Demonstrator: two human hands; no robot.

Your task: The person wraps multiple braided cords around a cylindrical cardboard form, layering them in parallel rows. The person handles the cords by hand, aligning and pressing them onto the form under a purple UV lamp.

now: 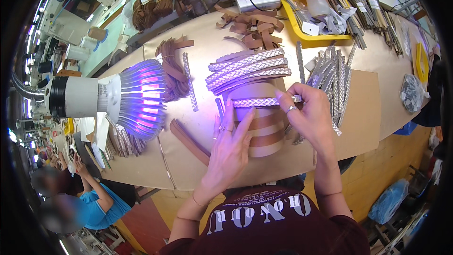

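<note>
A silver braided strip [257, 102] lies across a curved, roll-like form with tan and brown bands [264, 132]. My right hand [307, 115], wearing a ring, pinches the strip near its right end. My left hand [230, 148] has its fingers stretched apart. Its fingertips rest by the strip's left end and on the form's edge, just below the strip. Several more silver braided strips [247, 70] lie side by side at the far end of the form. What is under my right fingertips is partly hidden.
A large lamp [139, 99] stands close at left. Loose braided strips [332, 73] lie at right, brown strip scraps [257, 26] behind. A yellow tray [325, 38] holds a bottle and strips. Brown strip bundles [172, 66] lie behind the lamp. A co-worker in blue [106, 205] sits at left.
</note>
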